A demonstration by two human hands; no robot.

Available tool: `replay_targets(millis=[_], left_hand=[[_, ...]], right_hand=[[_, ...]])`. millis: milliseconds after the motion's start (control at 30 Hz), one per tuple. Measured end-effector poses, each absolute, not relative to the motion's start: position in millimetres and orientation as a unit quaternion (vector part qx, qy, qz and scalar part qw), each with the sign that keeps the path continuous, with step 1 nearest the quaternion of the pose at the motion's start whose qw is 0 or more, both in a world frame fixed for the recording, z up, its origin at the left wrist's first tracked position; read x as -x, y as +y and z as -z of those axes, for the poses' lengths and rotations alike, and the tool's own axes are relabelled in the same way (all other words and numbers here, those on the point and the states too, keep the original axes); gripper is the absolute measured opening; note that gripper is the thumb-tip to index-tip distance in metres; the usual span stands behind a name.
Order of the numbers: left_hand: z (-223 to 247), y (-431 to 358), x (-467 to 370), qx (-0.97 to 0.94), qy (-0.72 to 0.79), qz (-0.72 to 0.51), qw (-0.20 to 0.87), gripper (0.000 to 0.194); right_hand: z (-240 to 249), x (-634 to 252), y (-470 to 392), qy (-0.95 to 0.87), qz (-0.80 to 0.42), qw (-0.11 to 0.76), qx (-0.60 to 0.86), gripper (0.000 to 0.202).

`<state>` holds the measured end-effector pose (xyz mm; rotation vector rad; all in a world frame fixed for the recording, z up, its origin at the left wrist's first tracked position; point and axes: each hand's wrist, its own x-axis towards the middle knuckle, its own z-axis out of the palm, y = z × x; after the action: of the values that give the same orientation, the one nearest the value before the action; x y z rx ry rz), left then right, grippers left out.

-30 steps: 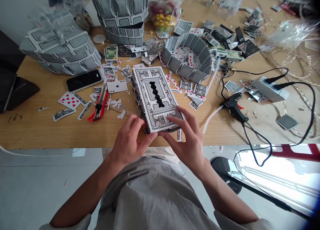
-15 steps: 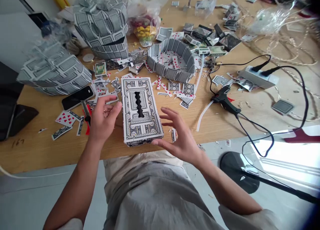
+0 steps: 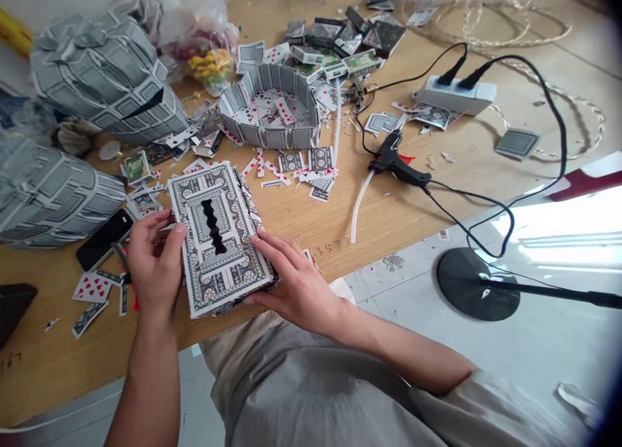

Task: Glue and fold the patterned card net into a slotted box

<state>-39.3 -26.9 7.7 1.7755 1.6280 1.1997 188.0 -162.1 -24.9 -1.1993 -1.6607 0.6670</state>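
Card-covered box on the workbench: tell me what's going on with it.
A person has both hands at the card-covered box, which has a jagged dark slot in its top. The right hand grips its right side near the close corner; the left hand is at its left edge, with some fingers hidden. Beyond it stands an open container with cards inside, and a glue gun lies off to the right.
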Motion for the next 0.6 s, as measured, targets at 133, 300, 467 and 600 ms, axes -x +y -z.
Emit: replay_targets(millis=[133, 300, 467, 600], left_hand=[[-9.9, -31.8, 32.2, -0.647, 0.594, -0.433, 0.201, 0.039], [-10.5, -42.5, 30.9, -0.646, 0.623, -0.394, 0.199, 0.044], [-35.5, -42.4, 32.0, -0.713, 0.601, -0.324, 0.159, 0.048], [-67.2, -38.6, 21.6, -0.816, 0.526, -0.234, 0.057, 0.049]], right_hand=[[27.0, -189.1, -162.4, -0.678, -0.281, 0.476, 0.485, 0.094], [27.9, -190.6, -162.5, -0.679, -0.284, 0.472, 0.485, 0.089], [11.2, -206.1, -156.4, -0.686, -0.290, 0.476, 0.468, 0.092], [-22.4, -221.7, -124.6, -0.695, -0.269, 0.487, 0.456, 0.073]])
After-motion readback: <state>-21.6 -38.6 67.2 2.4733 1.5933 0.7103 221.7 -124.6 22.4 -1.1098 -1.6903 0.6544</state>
